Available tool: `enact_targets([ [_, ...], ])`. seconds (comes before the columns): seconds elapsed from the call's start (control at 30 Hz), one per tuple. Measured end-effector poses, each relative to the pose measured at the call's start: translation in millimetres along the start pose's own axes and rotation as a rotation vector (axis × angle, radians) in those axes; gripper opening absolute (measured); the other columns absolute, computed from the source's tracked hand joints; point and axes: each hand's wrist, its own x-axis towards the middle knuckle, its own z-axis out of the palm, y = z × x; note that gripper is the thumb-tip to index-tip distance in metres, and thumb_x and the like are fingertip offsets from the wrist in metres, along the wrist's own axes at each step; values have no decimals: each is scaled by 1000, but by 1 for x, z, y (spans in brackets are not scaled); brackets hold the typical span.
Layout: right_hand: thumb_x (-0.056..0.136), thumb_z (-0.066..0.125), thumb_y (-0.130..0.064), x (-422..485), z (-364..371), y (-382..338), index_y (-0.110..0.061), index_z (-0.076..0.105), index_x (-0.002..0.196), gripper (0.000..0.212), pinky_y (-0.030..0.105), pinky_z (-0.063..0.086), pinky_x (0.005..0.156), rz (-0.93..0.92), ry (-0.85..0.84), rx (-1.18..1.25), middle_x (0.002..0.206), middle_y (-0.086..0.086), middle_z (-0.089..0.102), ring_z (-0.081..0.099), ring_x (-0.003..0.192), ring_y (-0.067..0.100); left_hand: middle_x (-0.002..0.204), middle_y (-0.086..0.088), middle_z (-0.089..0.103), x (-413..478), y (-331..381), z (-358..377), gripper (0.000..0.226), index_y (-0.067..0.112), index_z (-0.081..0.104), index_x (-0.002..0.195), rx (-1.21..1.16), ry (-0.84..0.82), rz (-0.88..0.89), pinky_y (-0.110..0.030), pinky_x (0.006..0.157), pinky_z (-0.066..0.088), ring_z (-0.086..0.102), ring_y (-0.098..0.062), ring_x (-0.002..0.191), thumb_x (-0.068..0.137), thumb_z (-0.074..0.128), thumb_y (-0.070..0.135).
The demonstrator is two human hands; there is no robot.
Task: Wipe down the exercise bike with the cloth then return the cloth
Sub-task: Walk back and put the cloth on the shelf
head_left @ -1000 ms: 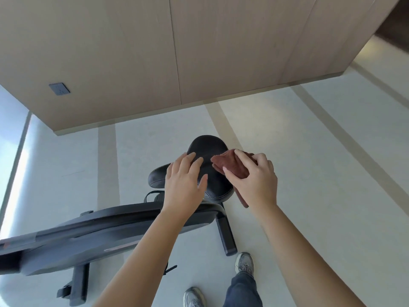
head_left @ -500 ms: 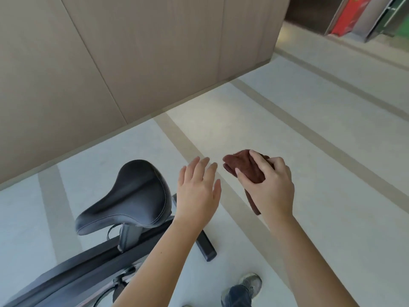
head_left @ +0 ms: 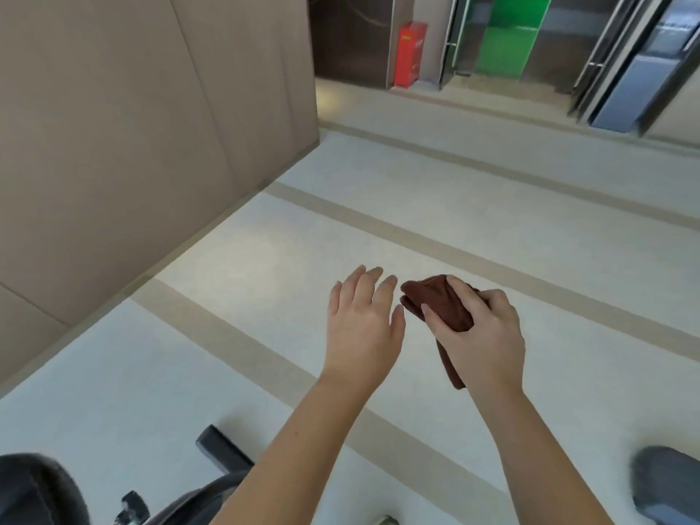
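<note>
Jutting in at the nearest part of the view, the exercise bike (head_left: 197,505) stands on the floor (head_left: 265,259), not far from the floor's edge along the panelled wall (head_left: 113,145). There is one bike, and only its dark saddle (head_left: 34,490), a stretch of frame and one foot bar (head_left: 221,450) show. One grey shoe (head_left: 666,483) is plain on the other side; a pale sliver at the bottom may be a second, but too little shows to tell. Above these, two bare forearms reach out over open floor, well apart from the bike. The left hand (head_left: 361,323) is open, its fingers loose and holding nothing, with the fingertips just beside the cloth (head_left: 435,301). The right hand (head_left: 481,335) grips that one dark red cloth, bunched, with the thumb laid across it and a tail hanging below the palm. Since hands and cloth are clear of the bike and the gaze runs toward the far end, the wiping looks done or set aside, though whether every part was covered cannot be judged here. What seems left is carrying the cloth back, and its place is not visible. Beyond, at least three tan stripes cross the pale floor. At its far edge stand one red box (head_left: 409,54), one green panel (head_left: 507,43) and glass doors (head_left: 636,70).
</note>
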Motion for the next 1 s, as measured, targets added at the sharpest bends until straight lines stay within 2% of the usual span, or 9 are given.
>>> enact_targets([
  [0.2, 71, 68, -46, 37, -28, 58, -29, 61, 118, 51, 40, 50, 74, 123, 95, -74, 99, 7, 57, 52, 96, 28, 111, -19, 64, 47, 40, 55, 34, 0, 63, 105, 0, -82, 191, -57, 91, 41, 56, -37, 111, 72, 72, 7],
  [0.43, 70, 70, -44, 107, -27, 111, -27, 63, 116, 50, 40, 51, 71, 214, 234, -139, 96, 9, 58, 54, 93, 29, 113, -19, 63, 119, 57, 135, 35, 0, 63, 107, -78, -165, 276, -58, 92, 40, 55, -37, 112, 74, 71, 8],
  [0.73, 69, 71, -45, 299, 29, 127, -28, 63, 115, 49, 43, 51, 70, 228, 264, -184, 96, 7, 58, 54, 94, 27, 112, -20, 63, 295, 27, 229, 33, -1, 64, 105, -96, -172, 335, -58, 91, 41, 55, -38, 111, 76, 70, 14],
  [0.83, 69, 67, -48, 362, 39, 128, -28, 63, 115, 50, 42, 52, 69, 202, 315, -186, 96, 6, 58, 55, 93, 26, 114, -19, 63, 355, 24, 254, 33, 0, 63, 106, -121, -171, 373, -57, 90, 43, 54, -38, 112, 77, 69, 15],
  [1.0, 69, 71, -45, 446, 49, 149, -27, 63, 115, 50, 42, 52, 68, 228, 372, -221, 96, 7, 58, 56, 91, 26, 115, -18, 63, 430, 33, 301, 33, 0, 63, 107, -149, -196, 392, -59, 92, 39, 54, -38, 113, 77, 70, 14],
])
